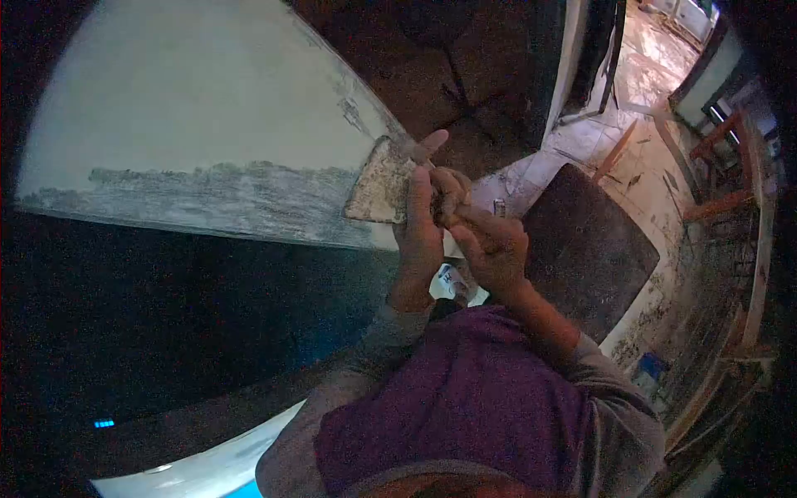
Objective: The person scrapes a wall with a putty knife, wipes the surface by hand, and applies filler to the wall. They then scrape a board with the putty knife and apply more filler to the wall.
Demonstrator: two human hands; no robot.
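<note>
A scraper (380,187) with a wide, stained blade lies against the right end of a pale panel (199,91). My left hand (425,199) is closed round the scraper near its blade, with one finger stretched out past the upper edge. Close on its right, my right hand (494,245) is closed at the handle end of the scraper; the handle is mostly hidden by the fingers. Along the panel's lower edge runs a rough grey scraped band (249,199).
A dark rounded mat or board (589,249) lies on the tiled floor (635,191) to the right. Wooden frames (726,203) stand at the far right, near a blue object (652,365). A doorway opens at the upper right. A white container (451,282) is below my hands.
</note>
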